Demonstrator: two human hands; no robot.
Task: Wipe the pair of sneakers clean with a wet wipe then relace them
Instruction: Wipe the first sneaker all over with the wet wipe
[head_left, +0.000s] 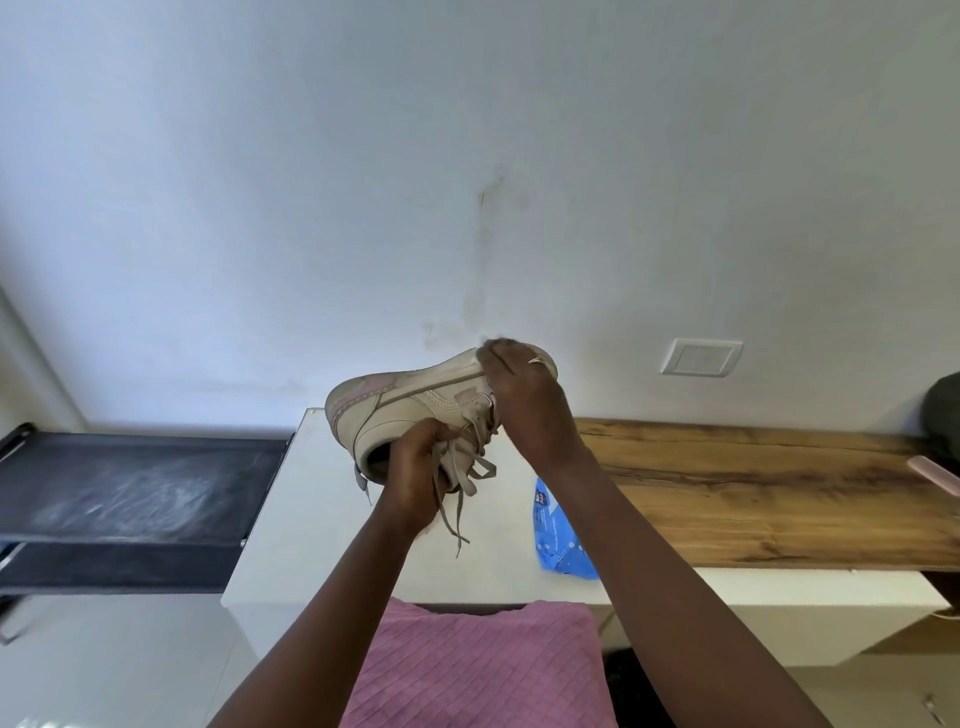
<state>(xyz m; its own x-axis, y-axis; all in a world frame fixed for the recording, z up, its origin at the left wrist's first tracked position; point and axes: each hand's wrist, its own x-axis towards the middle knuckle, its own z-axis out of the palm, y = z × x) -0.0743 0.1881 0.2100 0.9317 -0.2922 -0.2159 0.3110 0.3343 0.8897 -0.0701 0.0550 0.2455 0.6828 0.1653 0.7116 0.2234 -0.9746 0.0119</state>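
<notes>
Beige sneaker (415, 400), flat limp laces (467, 474) — left hand (415, 467); white wipe (483, 344) — right hand (524, 400)

The sneaker (415, 400) is beige with a pink heel patch and stripe; its laces (467, 470) are tan and the wipe (482, 347) is white. The wipe pack (558, 540) is blue with white print. The wooden board (753, 493) is brown with dark grain, and the top (483, 670) is ribbed pink.

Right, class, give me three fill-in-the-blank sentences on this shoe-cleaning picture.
1. The left hand grips a beige sneaker whose heel accents are ____.
2. The right hand presses a wet wipe against the sneaker's ____.
3. The wipes packet on the white table is ____.
Missing words: pink; toe; blue.
</notes>
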